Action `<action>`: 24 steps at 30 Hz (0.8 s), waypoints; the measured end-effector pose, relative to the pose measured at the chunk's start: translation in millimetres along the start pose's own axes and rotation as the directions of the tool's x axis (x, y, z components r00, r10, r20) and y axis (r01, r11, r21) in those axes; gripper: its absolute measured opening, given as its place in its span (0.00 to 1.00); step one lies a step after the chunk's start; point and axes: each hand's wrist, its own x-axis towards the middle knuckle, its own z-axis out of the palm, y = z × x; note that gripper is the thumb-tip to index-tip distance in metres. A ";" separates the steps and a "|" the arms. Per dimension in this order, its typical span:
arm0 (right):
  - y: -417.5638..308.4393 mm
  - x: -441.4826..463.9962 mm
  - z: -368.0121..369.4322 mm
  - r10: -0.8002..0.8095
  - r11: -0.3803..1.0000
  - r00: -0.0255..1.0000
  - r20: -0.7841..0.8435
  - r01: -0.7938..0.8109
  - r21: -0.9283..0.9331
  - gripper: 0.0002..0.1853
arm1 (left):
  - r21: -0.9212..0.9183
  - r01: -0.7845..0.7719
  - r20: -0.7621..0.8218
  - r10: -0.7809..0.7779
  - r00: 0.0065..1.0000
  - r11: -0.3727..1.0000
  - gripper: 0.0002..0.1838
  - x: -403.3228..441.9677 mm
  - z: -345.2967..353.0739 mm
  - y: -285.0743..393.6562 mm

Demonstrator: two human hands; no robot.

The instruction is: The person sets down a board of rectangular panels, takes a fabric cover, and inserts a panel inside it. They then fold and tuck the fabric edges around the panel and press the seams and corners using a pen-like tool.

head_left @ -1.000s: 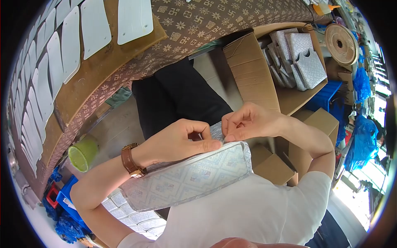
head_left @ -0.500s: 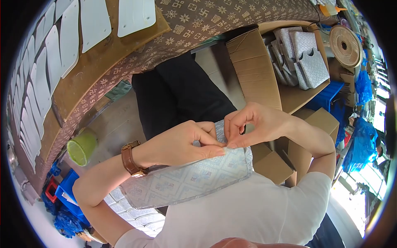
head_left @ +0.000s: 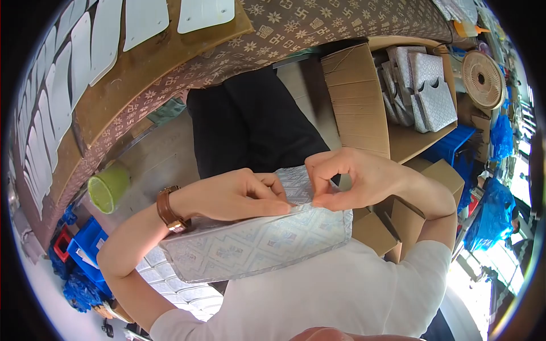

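Note:
A silver-grey fabric piece (head_left: 256,244) with a diamond pattern and a bound edge lies across my lap, against my white shirt. My left hand (head_left: 239,196), with a brown-strapped watch at its wrist, pinches the upper edge of the fabric between thumb and fingers. Just to its right, my right hand (head_left: 355,179) grips the same edge, thumb against curled forefinger. A small whitish bit of folded edge shows between the two pinches; its details are too small to make out. Part of the fabric rises behind my fingers and is partly hidden by them.
A cardboard box (head_left: 358,99) at upper right holds several silver patterned pieces (head_left: 435,105). White panels (head_left: 145,23) line the wooden board at left. A brown patterned cloth (head_left: 307,25) covers the table. Nearby are a green bin (head_left: 108,190), a fan (head_left: 482,79) and blue bags (head_left: 495,216).
My left hand has shifted slightly left along the fabric edge, widening the gap between my hands. The whole view has tilted a little; my right hand still pinches the edge.

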 end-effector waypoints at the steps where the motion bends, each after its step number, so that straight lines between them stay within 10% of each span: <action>1: 0.1 0.5 0.6 -0.015 0.999 1.000 0.007 0.015 -0.034 0.06 | -0.057 0.000 0.022 0.001 1.000 0.998 0.12 -3.0 -2.3 -6.5; 24: -9.2 38.6 12.0 -0.073 0.989 0.981 0.182 0.095 -0.116 0.10 | -0.239 -0.078 0.028 0.087 0.996 0.968 0.17 -42.7 -2.3 -41.7</action>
